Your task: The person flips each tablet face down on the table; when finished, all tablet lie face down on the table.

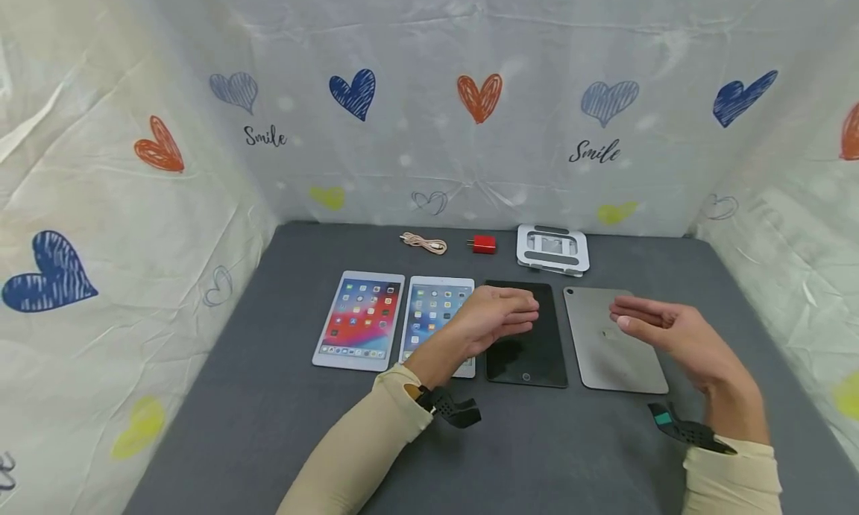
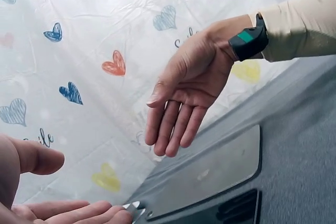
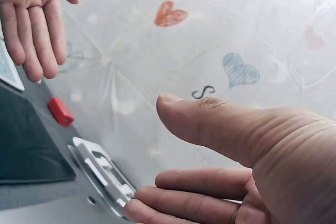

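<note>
My left hand [image 1: 495, 317] hovers over the black tablet [image 1: 526, 358], its fingers straight and holding nothing. Over the right side of a silver tablet [image 1: 604, 362], which lies back side up, my right hand [image 1: 674, 336] is held with straight fingers, also with nothing in it. The palms face each other, as the left wrist view shows with the right hand [image 2: 184, 87] above the silver tablet [image 2: 210, 174]. Left of the black tablet lies a white tablet [image 1: 429, 314] with a lit screen, partly hidden by my left arm. Another white tablet [image 1: 361, 317], also lit, lies farther left.
Behind the tablets lie a coiled pale cable [image 1: 424, 243], a red charger plug [image 1: 483, 244] and a folded white and grey stand [image 1: 552, 249]. They rest on a dark grey table [image 1: 268, 425]. A white curtain [image 1: 416, 45] printed with hearts encloses the back and sides.
</note>
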{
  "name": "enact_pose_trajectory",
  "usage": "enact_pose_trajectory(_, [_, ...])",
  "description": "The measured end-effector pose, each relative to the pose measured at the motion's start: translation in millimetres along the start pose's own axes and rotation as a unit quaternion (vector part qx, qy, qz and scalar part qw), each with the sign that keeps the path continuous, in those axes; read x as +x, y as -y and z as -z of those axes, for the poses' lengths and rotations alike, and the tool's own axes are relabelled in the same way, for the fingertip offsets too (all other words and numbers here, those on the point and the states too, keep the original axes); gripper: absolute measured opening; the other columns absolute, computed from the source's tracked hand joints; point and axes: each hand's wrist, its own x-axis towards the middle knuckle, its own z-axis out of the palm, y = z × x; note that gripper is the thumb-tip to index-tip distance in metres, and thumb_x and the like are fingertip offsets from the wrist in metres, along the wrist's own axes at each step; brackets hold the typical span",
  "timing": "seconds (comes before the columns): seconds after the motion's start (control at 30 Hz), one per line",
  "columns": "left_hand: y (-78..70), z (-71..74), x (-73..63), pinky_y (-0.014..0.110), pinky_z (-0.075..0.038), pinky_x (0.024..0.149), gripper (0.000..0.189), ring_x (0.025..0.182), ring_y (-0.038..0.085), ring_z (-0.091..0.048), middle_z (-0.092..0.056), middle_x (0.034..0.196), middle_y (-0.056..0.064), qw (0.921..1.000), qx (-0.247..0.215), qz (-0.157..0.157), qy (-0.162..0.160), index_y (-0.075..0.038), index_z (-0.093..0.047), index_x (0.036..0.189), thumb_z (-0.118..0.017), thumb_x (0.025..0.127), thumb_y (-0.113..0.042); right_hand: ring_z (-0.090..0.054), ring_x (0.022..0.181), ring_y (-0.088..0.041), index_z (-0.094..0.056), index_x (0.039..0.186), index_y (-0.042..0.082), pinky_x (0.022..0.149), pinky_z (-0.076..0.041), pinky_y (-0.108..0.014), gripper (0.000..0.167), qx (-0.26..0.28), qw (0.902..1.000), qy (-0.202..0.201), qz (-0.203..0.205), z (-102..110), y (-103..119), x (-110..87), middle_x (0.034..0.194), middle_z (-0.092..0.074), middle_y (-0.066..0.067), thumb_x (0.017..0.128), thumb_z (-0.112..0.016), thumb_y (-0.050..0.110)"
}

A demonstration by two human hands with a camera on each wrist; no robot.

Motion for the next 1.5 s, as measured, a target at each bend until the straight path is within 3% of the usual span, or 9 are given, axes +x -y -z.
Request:
enact_pose_trajectory(0.13, [-3.1,17.1,-9.6,0.039,-0.061,0.109,0.04,0.141,0.035,-0.066,-0.07,0.146,0.021,0.9999,0.016,0.001,-0.005,0.004,-0.064,0.147,-0.067,0.109,-0.008,-0.067,0.121,0.011,-0.051,0.162,0.003,0.094,-0.051,-0.008,0.064,0.003,0.9999,0.015,-0.006,-12,5,9.4,0.151,-0.069,-0.001,0.11,-0.07,0.035])
enact_pose_trajectory(0.23, [-5.4,29.5,-15.2,0.039,-0.061,0.11,0.043,0.14,0.033,-0.067,-0.065,0.152,0.024,0.9993,0.035,0.008,-0.014,0.004,-0.062,0.15,-0.067,0.11,-0.01,-0.065,0.12,0.012,-0.053,0.161,0.003,0.1,-0.055,-0.017,0.065,-0.005,0.9996,0.02,-0.017,-22,8,17.3,0.156,-0.064,-0.015,0.109,-0.071,0.038])
enact_pose_trajectory(0.4, [-6.6,46.9,-20.7,0.041,-0.058,0.114,0.049,0.14,0.033,-0.067,-0.063,0.154,0.024,0.9973,0.064,0.019,-0.03,0.006,-0.057,0.153,-0.067,0.11,-0.015,-0.066,0.121,0.009,-0.055,0.159,0.003,0.111,-0.058,-0.035,0.066,-0.008,0.9992,0.028,-0.029,-36,11,28.9,0.156,-0.064,-0.017,0.108,-0.072,0.041])
enact_pose_trajectory(0.6, [-1.2,60.3,-22.2,0.044,-0.056,0.116,0.047,0.139,0.032,-0.068,-0.066,0.152,0.021,0.9939,0.088,0.038,-0.054,0.005,-0.061,0.15,-0.07,0.108,-0.016,-0.068,0.131,-0.007,-0.053,0.159,-0.001,0.114,-0.058,-0.039,0.068,0.022,0.9976,0.055,-0.037,-50,12,39.3,0.156,-0.063,-0.02,0.108,-0.073,0.038])
enact_pose_trajectory(0.87, [7.5,67.5,-19.4,0.047,-0.057,0.115,0.041,0.137,0.037,-0.068,-0.068,0.147,0.024,0.9936,0.079,0.057,-0.058,0.009,-0.066,0.141,-0.07,0.107,-0.014,-0.07,0.134,-0.023,-0.053,0.158,-0.005,0.115,-0.058,-0.043,0.07,0.034,0.9953,0.072,-0.055,-61,8,45.3,0.154,-0.063,-0.024,0.107,-0.075,0.037])
enact_pose_trajectory(1.07, [9.0,70.3,-15.0,0.046,-0.058,0.113,0.046,0.137,0.037,-0.069,-0.069,0.146,0.024,0.9936,0.068,0.075,-0.051,0.011,-0.063,0.144,-0.071,0.108,-0.018,-0.068,0.137,-0.034,-0.053,0.157,-0.008,0.114,-0.058,-0.049,0.069,0.022,0.9946,0.076,-0.066,-65,9,47.3,0.154,-0.062,-0.027,0.107,-0.073,0.037])
enact_pose_trajectory(1.23, [6.1,71.1,-12.8,0.045,-0.059,0.112,0.05,0.132,0.034,-0.072,-0.071,0.143,0.022,0.9918,0.071,0.093,-0.053,0.008,-0.063,0.145,-0.073,0.107,-0.022,-0.068,0.137,-0.035,-0.051,0.157,-0.008,0.115,-0.058,-0.049,0.073,0.019,0.9943,0.071,-0.078,-68,14,47.4,0.156,-0.06,-0.028,0.106,-0.075,0.038])
enact_pose_trajectory(1.4, [3.8,67.9,-10.8,0.045,-0.06,0.111,0.052,0.131,0.034,-0.072,-0.071,0.143,0.023,0.9912,0.083,0.09,-0.05,0.008,-0.062,0.145,-0.075,0.106,-0.023,-0.066,0.139,-0.035,-0.048,0.159,-0.009,0.122,-0.05,-0.056,0.074,0.028,0.9938,0.057,-0.091,-69,17,47.8,0.157,-0.058,-0.029,0.107,-0.073,0.038])
enact_pose_trajectory(1.5, [4.3,65.6,-9.0,0.045,-0.06,0.111,0.052,0.132,0.035,-0.071,-0.07,0.144,0.023,0.9915,0.08,0.089,-0.052,0.009,-0.061,0.146,-0.074,0.106,-0.021,-0.068,0.137,-0.035,-0.046,0.16,-0.01,0.121,-0.053,-0.053,0.077,0.035,0.9933,0.039,-0.103,-71,17,48.0,0.157,-0.058,-0.03,0.107,-0.073,0.04])
